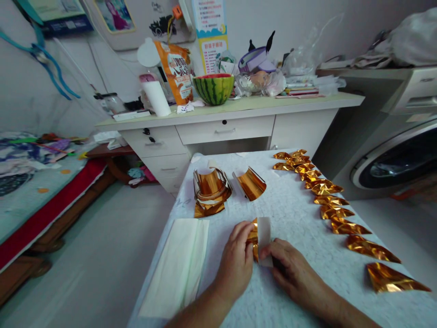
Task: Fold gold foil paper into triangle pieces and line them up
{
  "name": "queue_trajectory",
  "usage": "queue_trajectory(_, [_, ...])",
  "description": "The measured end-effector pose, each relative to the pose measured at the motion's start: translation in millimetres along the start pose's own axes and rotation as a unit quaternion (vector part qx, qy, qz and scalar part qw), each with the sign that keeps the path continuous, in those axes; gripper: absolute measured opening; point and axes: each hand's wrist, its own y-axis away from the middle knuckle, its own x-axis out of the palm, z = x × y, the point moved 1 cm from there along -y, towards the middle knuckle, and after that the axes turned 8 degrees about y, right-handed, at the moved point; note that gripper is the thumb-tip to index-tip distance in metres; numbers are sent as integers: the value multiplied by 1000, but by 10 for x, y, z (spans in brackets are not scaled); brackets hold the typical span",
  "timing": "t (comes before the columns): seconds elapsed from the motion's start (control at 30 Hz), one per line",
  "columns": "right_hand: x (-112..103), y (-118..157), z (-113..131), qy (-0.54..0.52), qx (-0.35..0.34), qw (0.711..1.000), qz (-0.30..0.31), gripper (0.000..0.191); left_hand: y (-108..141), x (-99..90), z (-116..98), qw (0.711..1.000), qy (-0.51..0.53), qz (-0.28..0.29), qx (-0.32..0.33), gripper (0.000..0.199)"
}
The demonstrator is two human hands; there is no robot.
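Between my hands is a piece of gold foil paper (255, 241) with a pale, whitish strip (264, 234) showing along its right side. My left hand (238, 255) presses its fingers on the gold part from the left. At the lower end of the pale strip, my right hand (290, 264) pinches the edge with bent fingers. Beyond them lie a stack of curled gold foil sheets (210, 184) and one curled foil sheet (252, 183). A row of folded gold foil pieces (332, 212) runs down the table's right side.
A folded pale cloth or paper (177, 264) lies on the left of the cloth-covered table (290, 300). Behind stands a desk (246, 109) with a cut watermelon (214, 89), an orange pouch (175, 73) and clutter. A washing machine (385, 136) is at right, a bed (44, 196) at left.
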Motion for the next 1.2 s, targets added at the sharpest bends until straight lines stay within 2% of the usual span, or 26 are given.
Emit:
queue_trajectory(0.17, [29,-1,-11,4,-15,1000,-9,45,15,29,16,1000,-14,8,24,55])
queue_trajectory(0.43, [25,-4,-3,12,-3,1000,-15,37,31,36,79,997,-49,13,56,53])
queue_trajectory(0.77, [41,-27,-19,8,-9,1000,-11,27,-11,28,66,997,-64,22,34,56])
queue_trajectory(1.2, [35,-14,-34,52,-36,998,-15,23,-3,20,15,990,-126,28,63,51])
